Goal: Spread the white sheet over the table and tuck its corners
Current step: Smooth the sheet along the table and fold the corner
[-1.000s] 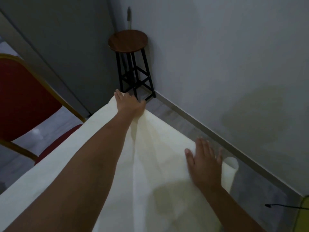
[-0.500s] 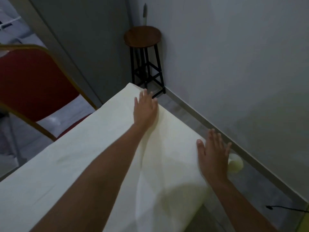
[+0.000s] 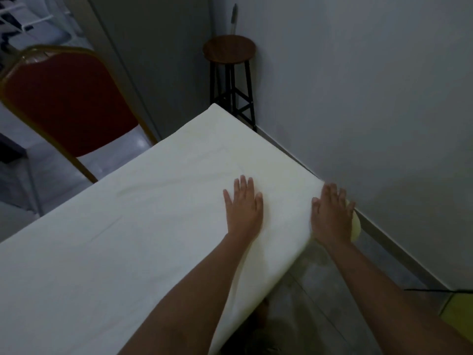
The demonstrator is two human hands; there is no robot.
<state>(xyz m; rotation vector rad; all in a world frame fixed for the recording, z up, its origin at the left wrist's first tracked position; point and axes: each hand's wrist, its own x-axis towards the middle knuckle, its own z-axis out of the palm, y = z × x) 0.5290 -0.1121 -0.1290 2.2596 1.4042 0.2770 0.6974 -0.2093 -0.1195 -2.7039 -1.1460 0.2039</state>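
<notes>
- Sheet (image 3: pixel 153 239) lies spread over the desk, which is hidden beneath; faint creases remain.
- Left hand (image 3: pixel 244 208) flat, fingers straight, pressing the sheet.
- Right hand (image 3: pixel 331 216) flat on the right corner, gripping nothing; tucking judged not done.

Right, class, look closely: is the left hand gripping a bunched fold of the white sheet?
No, the left hand lies flat, fingers straight, on the smooth top of the white sheet.

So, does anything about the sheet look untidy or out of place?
Mostly no: the white sheet lies flat, with only faint creases. The corner under the right hand looks odd: a loose fold of cloth bulges out beyond the fingers and is not tucked.
</notes>
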